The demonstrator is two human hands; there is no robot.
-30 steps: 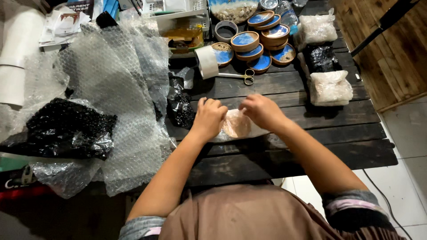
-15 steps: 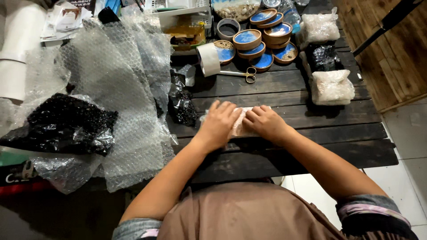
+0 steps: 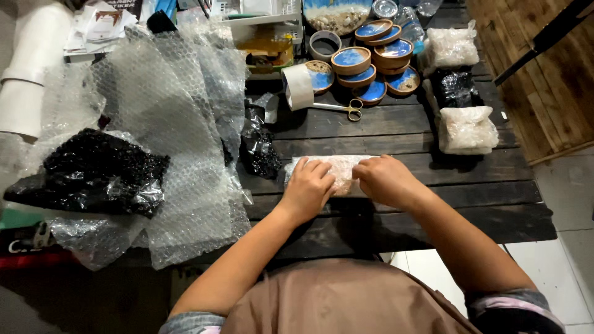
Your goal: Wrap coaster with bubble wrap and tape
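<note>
Dark slatted wooden counter (image 3: 396, 133) filled most of the view, boards rough and weathered, with pale floor tiles showing at right. Largest thing on it: clear bubble wrap sheeting (image 3: 167, 136), crumpled and spread over the left half, glossy and dimpled. On that lay a heap of black bubble wrap (image 3: 93, 170), shiny, bunched. A smaller scrap of black wrap (image 3: 260, 151) sat near the counter's middle.

At the right edge stood three wrapped bundles, two clear-white and one black between them; nearest was the lumpy white wrapped bundle (image 3: 467, 128). Further back, a stack of round wooden dishes with blue resin centres (image 3: 371, 59), unwrapped. Beside them a roll of beige packing tape (image 3: 298, 86), upright on its edge, and small gold-handled scissors (image 3: 343, 109) lying flat.

Front centre: a small parcel in clear bubble wrap (image 3: 337, 170), oblong, lying on the counter. Left hand (image 3: 309, 185) pressed down flat over its left end; right hand (image 3: 383, 179) curled over its right end, both holding the wrap closed. Judged partway: wrap folded round the piece, no tape seen on it, several dishes not yet wrapped.
</note>
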